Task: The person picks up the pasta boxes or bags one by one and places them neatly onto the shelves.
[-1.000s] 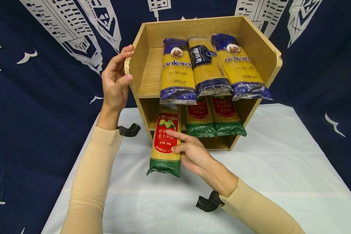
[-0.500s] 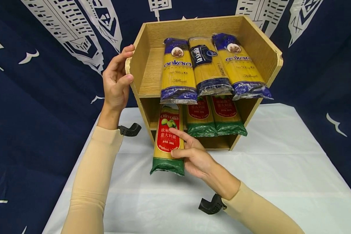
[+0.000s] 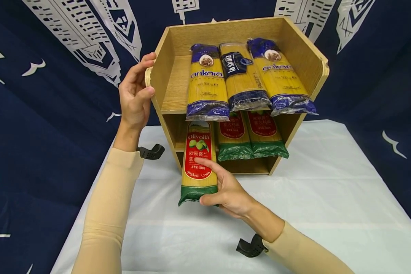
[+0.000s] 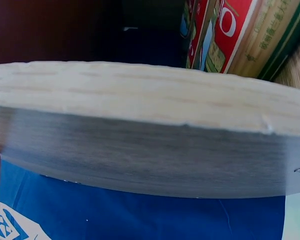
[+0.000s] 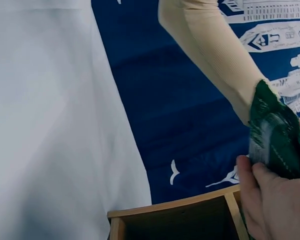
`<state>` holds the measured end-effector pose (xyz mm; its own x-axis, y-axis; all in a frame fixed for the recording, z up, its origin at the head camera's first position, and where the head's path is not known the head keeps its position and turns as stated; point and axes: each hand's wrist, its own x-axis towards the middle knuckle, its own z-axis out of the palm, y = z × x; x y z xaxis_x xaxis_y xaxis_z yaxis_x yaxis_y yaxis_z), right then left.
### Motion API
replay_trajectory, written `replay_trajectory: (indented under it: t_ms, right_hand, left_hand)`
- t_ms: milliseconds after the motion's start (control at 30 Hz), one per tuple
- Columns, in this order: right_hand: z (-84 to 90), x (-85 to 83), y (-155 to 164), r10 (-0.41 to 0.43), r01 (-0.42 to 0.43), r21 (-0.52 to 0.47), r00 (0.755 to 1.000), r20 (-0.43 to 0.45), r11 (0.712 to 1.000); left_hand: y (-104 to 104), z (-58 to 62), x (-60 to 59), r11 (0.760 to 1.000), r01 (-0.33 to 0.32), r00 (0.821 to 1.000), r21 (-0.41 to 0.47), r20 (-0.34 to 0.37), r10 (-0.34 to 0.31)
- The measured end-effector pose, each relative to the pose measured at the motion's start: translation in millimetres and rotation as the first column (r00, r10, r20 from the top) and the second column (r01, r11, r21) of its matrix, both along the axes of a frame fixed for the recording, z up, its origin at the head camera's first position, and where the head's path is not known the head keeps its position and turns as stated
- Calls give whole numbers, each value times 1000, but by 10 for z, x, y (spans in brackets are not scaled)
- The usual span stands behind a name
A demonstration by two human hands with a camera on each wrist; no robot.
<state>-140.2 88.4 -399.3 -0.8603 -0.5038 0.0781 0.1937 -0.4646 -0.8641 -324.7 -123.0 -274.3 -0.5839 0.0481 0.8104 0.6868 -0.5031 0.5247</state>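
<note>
A two-tier wooden shelf stands on a white-covered table. My left hand grips the top front corner of its left side wall, thumb inside and fingers outside. My right hand holds an Olivoila spaghetti pack with a red label and a green end. The thumb is under the green end and the fingers lie along the pack's side. Its top end is tucked into the left of the lower tier. Two more Olivoila packs lie beside it.
Three blue-ended spaghetti packs lie on the upper tier and overhang its front edge. The white tablecloth spreads in front of and to the right of the shelf. A dark blue printed curtain hangs behind.
My right hand has slid down the Olivoila pack from its label to its green end, and the pack's lower end has shifted slightly right. The left hand has stayed on the shelf wall.
</note>
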Motion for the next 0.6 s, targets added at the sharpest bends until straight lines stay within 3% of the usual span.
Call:
replay_trajectory:
  t_ms: [200, 367, 600]
  right_hand:
    - [-52, 39, -33, -93, 94, 20, 995, -30, 995]
    - [-64, 35, -53, -124, 125, 21, 991, -49, 992]
    - [-43, -64, -60, -174, 177, 48, 983, -59, 983]
  left_hand:
    - [1, -1, -6, 1000, 2, 1000, -1, -7, -2]
    - [2, -3, -7, 1000, 1, 1000, 0, -7, -1]
    - [-5, -1, 5, 1000, 7, 1000, 1, 5, -7]
